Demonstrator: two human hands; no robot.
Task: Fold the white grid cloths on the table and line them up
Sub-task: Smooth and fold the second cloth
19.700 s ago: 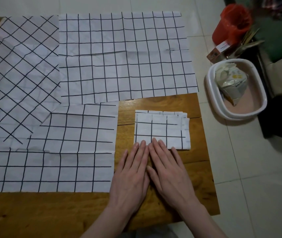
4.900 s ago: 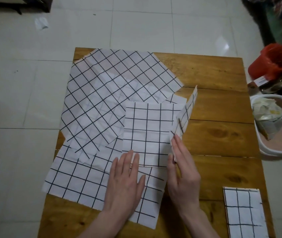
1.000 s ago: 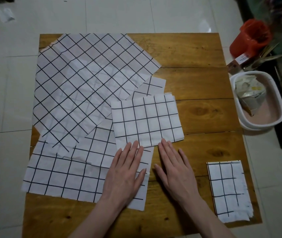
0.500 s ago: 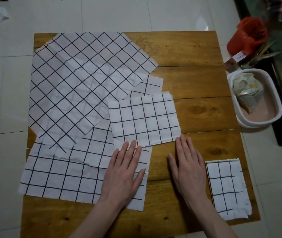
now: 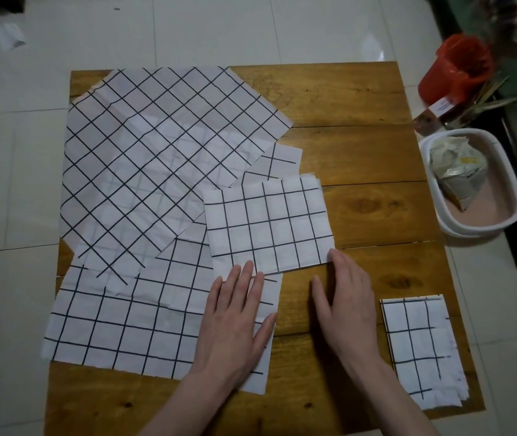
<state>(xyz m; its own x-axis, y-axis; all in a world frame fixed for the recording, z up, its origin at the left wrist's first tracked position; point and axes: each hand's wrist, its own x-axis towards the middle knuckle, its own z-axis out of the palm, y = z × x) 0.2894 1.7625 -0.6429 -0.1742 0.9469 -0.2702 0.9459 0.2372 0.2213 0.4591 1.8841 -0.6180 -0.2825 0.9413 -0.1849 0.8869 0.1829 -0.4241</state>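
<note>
On the wooden tabletop (image 5: 361, 99) a half-folded grid cloth (image 5: 268, 223) lay near the middle, its left part overlapping two unfolded cloths — a large diagonal-grid cloth (image 5: 162, 158) at the far left and a flat cloth (image 5: 131, 316) along the near left. The left hand (image 5: 235, 322) lay flat with fingers straight, resting on the flat cloth, its fingertips (image 5: 248, 265) touching the half-folded cloth's near edge. The right hand (image 5: 345, 300) rested open on bare wood, its fingertips at that cloth's near right corner. A fully folded cloth (image 5: 420, 354) sat at the near right corner of the tabletop — apart from the others. A white basin (image 5: 515, 209) and a red bucket (image 5: 452, 70) stood on the floor to the right.
</note>
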